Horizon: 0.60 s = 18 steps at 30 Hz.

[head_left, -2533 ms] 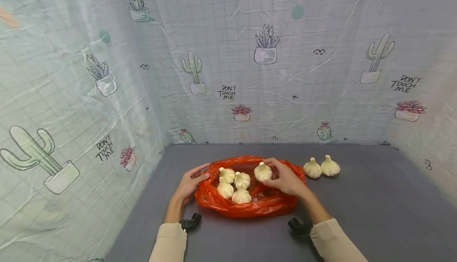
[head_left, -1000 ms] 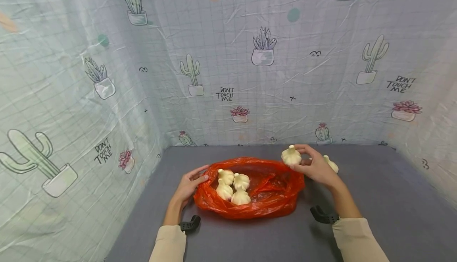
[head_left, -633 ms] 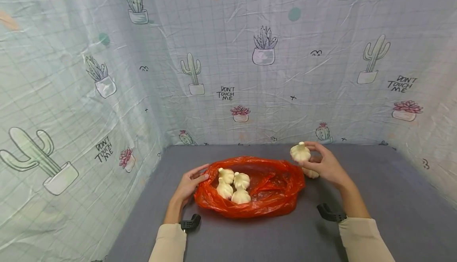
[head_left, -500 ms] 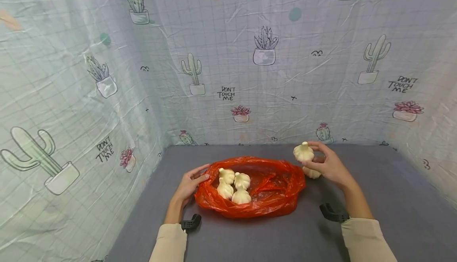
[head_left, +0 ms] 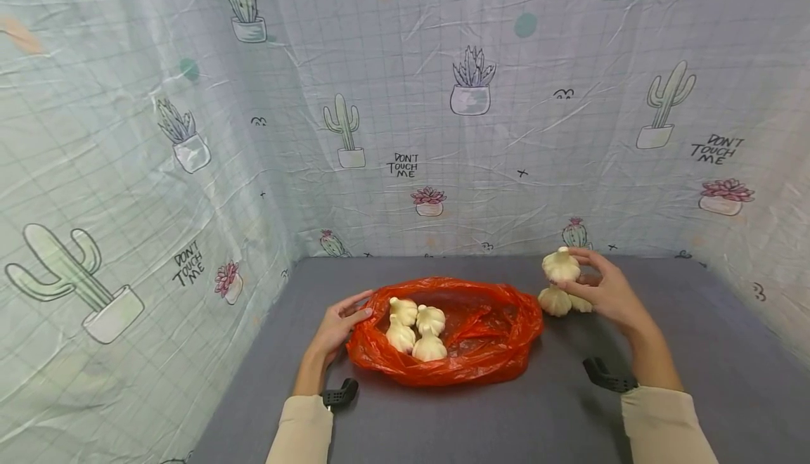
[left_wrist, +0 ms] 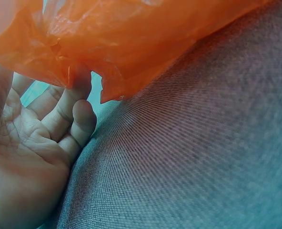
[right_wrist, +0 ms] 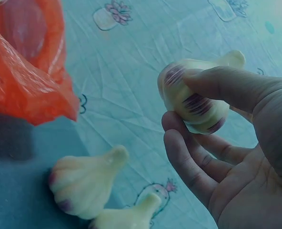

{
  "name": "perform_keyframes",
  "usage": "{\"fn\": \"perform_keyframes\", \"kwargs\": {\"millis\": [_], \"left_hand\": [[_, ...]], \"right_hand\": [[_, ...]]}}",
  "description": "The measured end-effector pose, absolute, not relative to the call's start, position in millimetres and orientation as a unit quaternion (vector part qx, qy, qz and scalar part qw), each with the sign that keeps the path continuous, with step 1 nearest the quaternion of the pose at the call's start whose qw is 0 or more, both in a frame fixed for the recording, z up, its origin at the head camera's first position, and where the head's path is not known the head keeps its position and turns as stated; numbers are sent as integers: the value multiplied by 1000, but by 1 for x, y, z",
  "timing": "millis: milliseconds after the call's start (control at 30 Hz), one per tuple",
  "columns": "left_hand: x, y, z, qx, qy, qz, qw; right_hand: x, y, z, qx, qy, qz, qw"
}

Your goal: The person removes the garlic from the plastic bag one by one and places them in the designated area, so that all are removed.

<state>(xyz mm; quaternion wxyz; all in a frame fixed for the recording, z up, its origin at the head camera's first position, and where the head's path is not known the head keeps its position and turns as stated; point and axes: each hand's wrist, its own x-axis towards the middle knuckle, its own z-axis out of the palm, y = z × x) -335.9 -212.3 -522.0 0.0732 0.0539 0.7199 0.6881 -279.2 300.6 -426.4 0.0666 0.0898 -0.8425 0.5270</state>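
My right hand [head_left: 610,295] holds a pale garlic bulb [head_left: 560,265] between thumb and fingers, raised at the back right of the table. In the right wrist view that bulb [right_wrist: 193,98] shows purple streaks on its base. Just below it, two more garlic bulbs [head_left: 554,302] sit side by side on the table, one partly hidden by the hand. My left hand [head_left: 334,327] grips the left rim of a red plastic bag [head_left: 443,374], thumb at the rim and fingers outside. Inside the bag's left half lie several garlic bulbs [head_left: 430,344].
The bag stands open on a grey cloth-covered table [head_left: 443,425]. A curtain printed with cacti [head_left: 468,190] closes off the back and sides. Black wrist cameras [head_left: 342,394] are strapped to both forearms.
My right hand has lifted one garlic bulb out of the bag's right part and carried it right, over the two bulbs on the table. My left hand has stayed at the bag's rim.
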Motion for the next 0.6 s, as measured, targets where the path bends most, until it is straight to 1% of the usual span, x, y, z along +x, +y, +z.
{"fn": "perform_keyframes", "kwargs": {"millis": [400, 600], "left_hand": [[-335, -212, -521, 51, 720, 688, 75], [-336, -212, -522, 53, 724, 683, 74]], "right_hand": [[-274, 328, -428, 53, -859, 502, 83], [-273, 338, -433, 36, -869, 487, 79]]}}
